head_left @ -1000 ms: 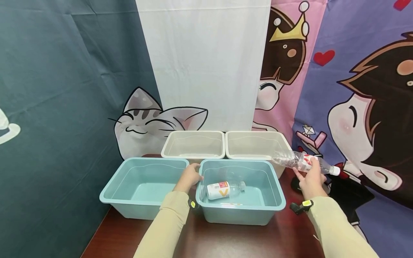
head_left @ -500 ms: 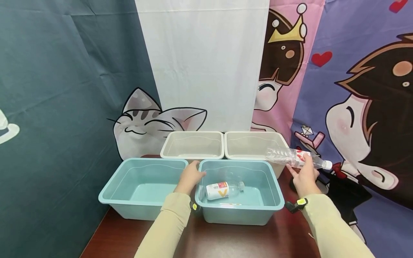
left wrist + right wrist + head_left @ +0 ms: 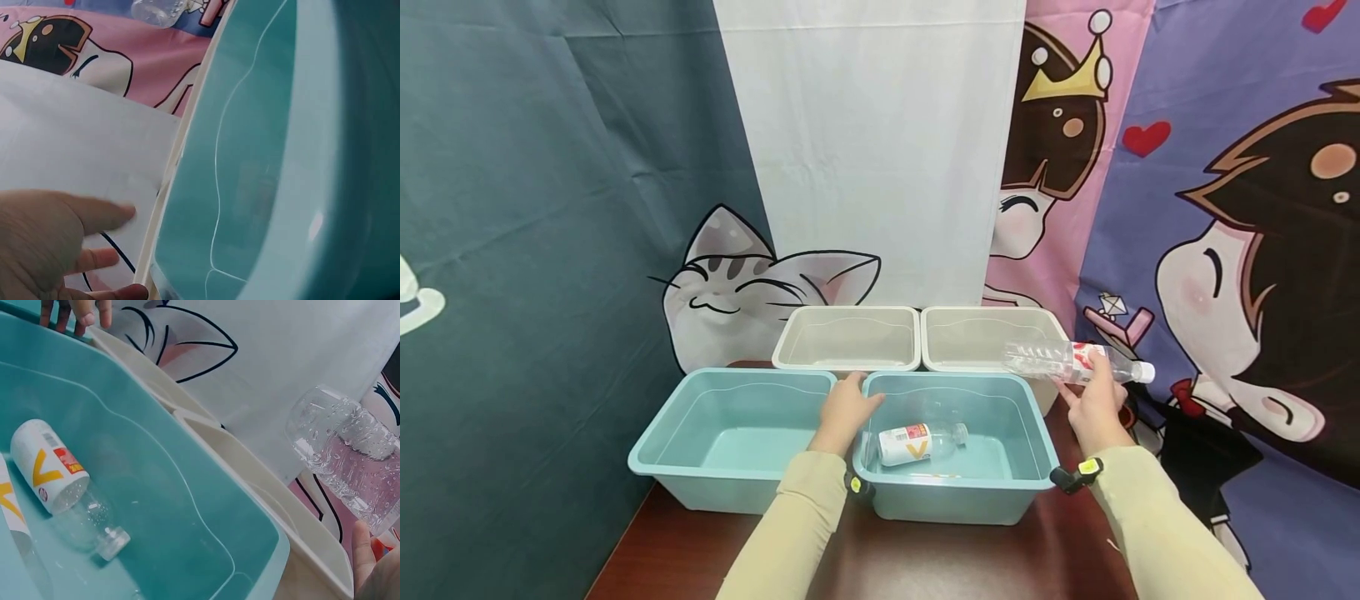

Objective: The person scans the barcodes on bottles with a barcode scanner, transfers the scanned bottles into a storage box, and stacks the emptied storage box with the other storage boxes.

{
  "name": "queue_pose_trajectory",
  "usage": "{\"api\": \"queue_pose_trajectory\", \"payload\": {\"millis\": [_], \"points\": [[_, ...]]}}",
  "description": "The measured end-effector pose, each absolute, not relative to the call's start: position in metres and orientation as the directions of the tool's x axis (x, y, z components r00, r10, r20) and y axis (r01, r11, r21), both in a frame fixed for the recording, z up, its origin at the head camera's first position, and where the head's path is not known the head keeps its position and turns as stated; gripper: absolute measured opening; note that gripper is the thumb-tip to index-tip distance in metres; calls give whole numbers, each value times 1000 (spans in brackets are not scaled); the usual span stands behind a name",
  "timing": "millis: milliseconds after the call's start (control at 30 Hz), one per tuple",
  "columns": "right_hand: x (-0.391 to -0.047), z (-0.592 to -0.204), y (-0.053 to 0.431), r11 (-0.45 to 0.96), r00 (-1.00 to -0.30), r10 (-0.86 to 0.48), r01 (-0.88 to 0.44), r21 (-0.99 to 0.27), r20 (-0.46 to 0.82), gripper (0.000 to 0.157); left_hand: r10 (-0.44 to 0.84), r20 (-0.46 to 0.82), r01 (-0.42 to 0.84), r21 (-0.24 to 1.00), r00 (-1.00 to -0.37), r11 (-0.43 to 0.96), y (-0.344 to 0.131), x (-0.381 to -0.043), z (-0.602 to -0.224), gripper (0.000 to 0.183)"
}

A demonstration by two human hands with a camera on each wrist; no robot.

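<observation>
My right hand [image 3: 1099,410] holds a clear plastic bottle [image 3: 1037,360] with a red-and-white label and white cap. It lies nearly level above the back right bin's front edge, cap to the right. Water droplets line its inside in the right wrist view. In the front right blue bin [image 3: 955,483] lies a clear bottle with a white label and orange V [image 3: 906,445]. A second similar bottle [image 3: 14,509] shows partly at the right wrist view's left edge. My left hand [image 3: 842,417] is at that bin's left rim, fingers extended, contact unclear; it holds nothing.
Left of it stands another blue bin [image 3: 658,467]. Two off-white bins, left [image 3: 850,364] and right [image 3: 977,367], stand behind the blue ones. All rest on a dark red-brown table [image 3: 917,567]. A printed cloth backdrop [image 3: 880,150] hangs close behind.
My right hand has moved left with the bottle, bringing its base further over the back right bin. The left hand stays by the rim, its thumb shifted slightly.
</observation>
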State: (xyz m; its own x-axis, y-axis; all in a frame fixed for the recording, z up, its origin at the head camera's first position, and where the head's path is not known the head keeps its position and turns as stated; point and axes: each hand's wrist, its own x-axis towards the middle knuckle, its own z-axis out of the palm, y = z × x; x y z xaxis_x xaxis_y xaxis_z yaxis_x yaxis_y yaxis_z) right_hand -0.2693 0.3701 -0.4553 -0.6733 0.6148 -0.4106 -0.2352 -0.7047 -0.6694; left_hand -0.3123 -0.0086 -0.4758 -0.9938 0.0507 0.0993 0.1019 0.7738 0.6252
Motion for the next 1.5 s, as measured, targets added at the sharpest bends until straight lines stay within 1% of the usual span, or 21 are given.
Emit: {"api": "queue_pose_trajectory", "payload": {"millis": [133, 200, 433, 533, 700, 800, 933, 1000, 1167, 1267, 1400, 1500], "points": [[-274, -452, 363, -687, -689, 611, -216, -694, -390, 70, 51, 87, 94, 613, -995, 784, -11, -312, -477, 51], [-277, -451, 359, -681, -697, 607, -209, -701, -382, 71, 54, 77, 90, 608, -996, 788, -12, -313, -478, 50], [-286, -446, 347, -684, -714, 591, -196, -702, -376, 60, 61, 31, 68, 570, -998, 818, -15, -312, -482, 45], [-289, -445, 342, -698, -722, 574, -183, -693, -387, 63, 54, 16, 53, 564, -998, 824, -15, -311, -483, 40], [-293, -444, 333, -717, -733, 549, -165, -677, -402, 73, 51, 3, 44, 557, -999, 829, -16, -310, -483, 26], [-297, -443, 327, -720, -739, 548, -178, -670, -393, 72, 56, -8, 42, 560, -998, 827, -17, -310, -483, 23], [-302, -442, 318, -726, -757, 545, -212, -654, -360, 62, 64, -14, 45, 567, -998, 823, -18, -308, -483, 22], [-304, -441, 314, -725, -765, 543, -219, -653, -346, 60, 65, -14, 46, 564, -998, 825, -19, -307, -483, 21], [-311, -441, 301, -685, -766, 550, -186, -704, -332, 69, 64, -10, 47, 557, -998, 829, -19, -304, -485, 21], [-316, -439, 294, -654, -770, 554, -169, -738, -315, 71, 69, -16, 48, 563, -997, 825, -20, -301, -485, 25], [-322, -436, 283, -612, -782, 558, -160, -775, -279, 70, 82, -34, 49, 566, -996, 823, -21, -298, -482, 35], [-327, -434, 276, -572, -782, 570, -158, -805, -252, 65, 90, -37, 54, 564, -995, 824, -21, -297, -481, 41]]}}
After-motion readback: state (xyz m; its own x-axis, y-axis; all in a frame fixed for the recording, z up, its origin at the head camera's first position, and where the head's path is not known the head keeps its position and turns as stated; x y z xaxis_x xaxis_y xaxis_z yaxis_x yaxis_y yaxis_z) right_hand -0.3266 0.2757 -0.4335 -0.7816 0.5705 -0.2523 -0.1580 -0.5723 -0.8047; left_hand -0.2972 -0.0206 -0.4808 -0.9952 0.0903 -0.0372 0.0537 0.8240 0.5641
